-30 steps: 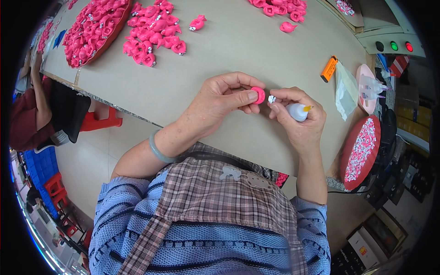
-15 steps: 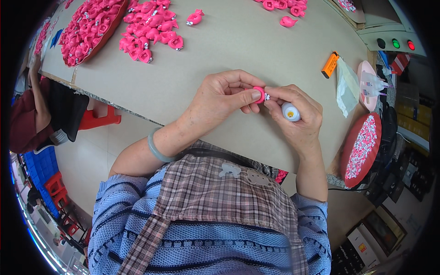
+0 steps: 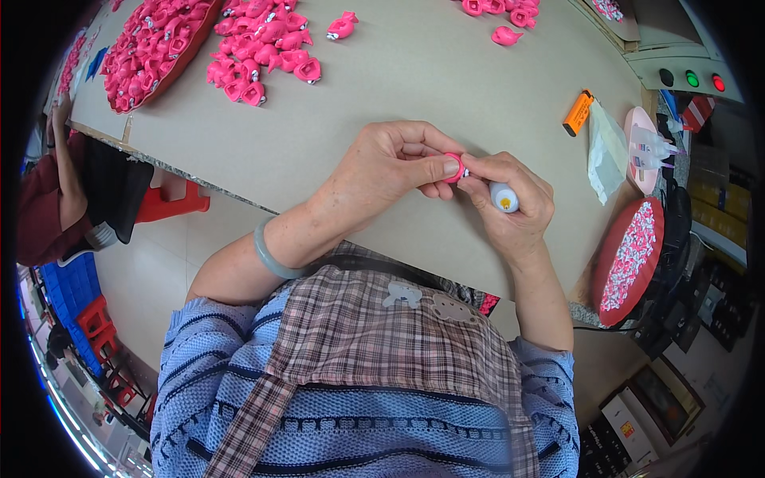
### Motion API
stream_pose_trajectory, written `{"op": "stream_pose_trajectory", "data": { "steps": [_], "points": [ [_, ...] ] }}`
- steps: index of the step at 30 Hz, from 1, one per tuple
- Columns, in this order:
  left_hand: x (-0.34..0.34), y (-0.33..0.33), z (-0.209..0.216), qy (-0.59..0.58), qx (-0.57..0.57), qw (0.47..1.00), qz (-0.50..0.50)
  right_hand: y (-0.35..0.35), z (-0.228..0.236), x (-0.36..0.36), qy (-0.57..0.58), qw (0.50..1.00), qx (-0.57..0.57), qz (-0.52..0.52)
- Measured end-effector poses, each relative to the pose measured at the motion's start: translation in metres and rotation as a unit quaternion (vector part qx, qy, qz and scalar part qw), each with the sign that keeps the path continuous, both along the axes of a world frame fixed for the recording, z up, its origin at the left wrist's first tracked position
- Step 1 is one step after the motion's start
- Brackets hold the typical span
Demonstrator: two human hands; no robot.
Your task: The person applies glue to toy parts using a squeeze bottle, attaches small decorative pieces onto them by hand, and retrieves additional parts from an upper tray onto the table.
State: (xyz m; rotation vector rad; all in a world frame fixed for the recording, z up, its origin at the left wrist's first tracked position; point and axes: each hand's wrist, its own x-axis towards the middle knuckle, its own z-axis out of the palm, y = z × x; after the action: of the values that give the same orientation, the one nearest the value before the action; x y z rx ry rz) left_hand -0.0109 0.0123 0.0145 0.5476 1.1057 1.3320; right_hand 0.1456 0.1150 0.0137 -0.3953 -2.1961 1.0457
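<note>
My left hand (image 3: 390, 159) is closed on a small hollow pink toy piece (image 3: 460, 162), thumb on the near side and fingers behind it. My right hand (image 3: 526, 221) meets it from the right, thumb and forefinger pinching at a tiny white part (image 3: 466, 172) against the pink piece's edge. Its exact shape is mostly hidden by the fingertips. Tucked in the right hand's curled fingers is a small white bottle (image 3: 503, 196), its yellowish nozzle end facing up. Both hands are just above the table (image 3: 374, 88).
Pink pieces lie heaped in a red tray (image 3: 171, 82) and in a loose pile (image 3: 267, 48) at far left, with more (image 3: 507, 35) at far right. On the right are an orange lighter (image 3: 578, 113), a pink dish (image 3: 635, 177) with bottles and a red tray (image 3: 615, 231) of tiny parts. Another person's arm (image 3: 70, 179) shows left.
The pink piece has turned slightly in my fingers, and my right hand has shifted a little left and tilted the bottle. Both hands keep their holds.
</note>
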Motion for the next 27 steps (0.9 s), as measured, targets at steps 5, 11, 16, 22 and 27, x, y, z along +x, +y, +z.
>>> {"op": "stream_pose_trajectory", "data": {
  "steps": [5, 11, 16, 22, 27],
  "points": [
    [0.0022, -0.0002, 0.0006, 0.009, -0.007, 1.000, 0.011, -0.0031, -0.0022, -0.0019, 0.003, 1.000, 0.022, -0.013],
    [0.0045, -0.0010, -0.0034, 0.020, 0.013, 0.999, 0.033, -0.0061, -0.0036, -0.0024, -0.003, 1.000, 0.003, -0.025],
    [0.0055, -0.0010, -0.0017, 0.042, 0.014, 0.998, 0.036, -0.0064, -0.0040, -0.0020, -0.003, 1.000, -0.006, -0.026],
    [0.0072, -0.0027, 0.0005, 0.067, 0.017, 0.996, 0.050, -0.0067, -0.0039, -0.0029, -0.011, 0.999, -0.019, -0.026],
    [0.0077, -0.0035, 0.0000, 0.074, 0.021, 0.995, 0.055, -0.0061, -0.0043, -0.0039, -0.015, 0.999, -0.020, -0.030]
  ]
}}
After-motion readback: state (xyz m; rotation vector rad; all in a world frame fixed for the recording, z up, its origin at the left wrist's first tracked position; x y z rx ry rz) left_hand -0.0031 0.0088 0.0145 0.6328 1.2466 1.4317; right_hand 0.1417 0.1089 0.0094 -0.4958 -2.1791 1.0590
